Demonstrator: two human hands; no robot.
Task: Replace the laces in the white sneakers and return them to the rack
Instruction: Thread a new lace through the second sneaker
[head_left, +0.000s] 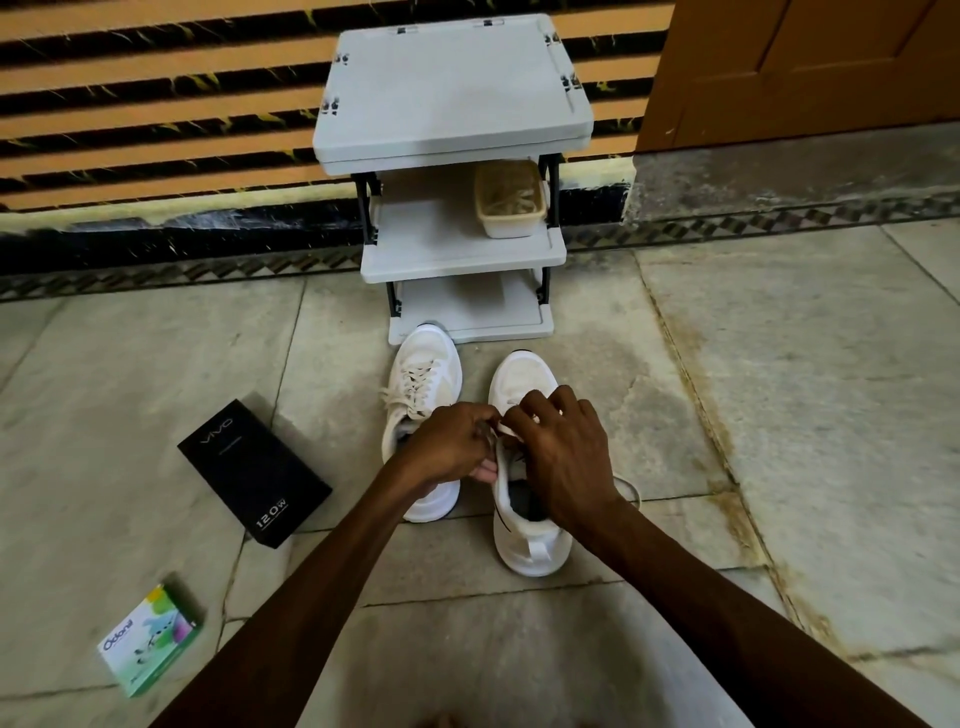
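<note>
Just in front of the grey plastic rack, two smooth white sneakers stand on the stone floor. The left hand and right hand pinch a flat cream lace over the unlaced sneaker. The laced sneaker touches the rack's base, and a matte black box lies nearer, leftward.

The grey stone-tiled floor carries a pale three-tier rack against the wall, with a cream tub on its middle shelf. Two sneakers stand side by side before it: the laced white sneaker, toe at the rack's foot, and the second white sneaker. To their left lie a black box and, nearer, a small green-and-white box.
</note>
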